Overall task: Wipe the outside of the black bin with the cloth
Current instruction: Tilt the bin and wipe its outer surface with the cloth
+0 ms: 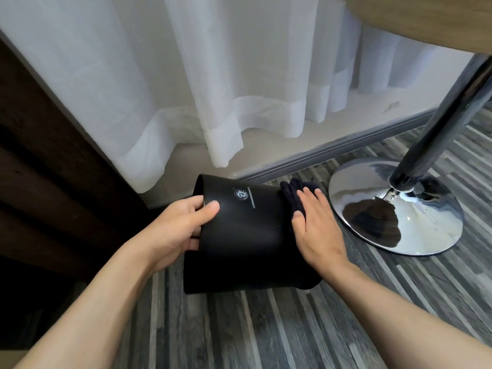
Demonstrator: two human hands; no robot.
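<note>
From my head camera, the black bin (247, 235) lies tipped on its side on the grey wood-plank floor (266, 328), just in front of the skirting board (332, 151) and the hem of the white curtain (186, 102). Its rim points left, toward the dark wooden panel (53, 169), and a small white logo (241, 194) shows on its upper side.

My left hand (183, 225) is closed on the bin's rim: the thumb lies on the outside wall and the fingers curl inside the opening. My right hand (316, 225) is laid flat and open, fingers together, pressing the dark cloth (292, 193) against the bin's right end, near its base. The cloth is bunched, and part of it sticks out beyond my fingertips on the curtain side.

To the right of the bin, near but not touching it, stands the round chrome base (399, 209) of a stool, its shiny post (452, 115) rising toward a wooden seat edge (426, 20) at the top right.
</note>
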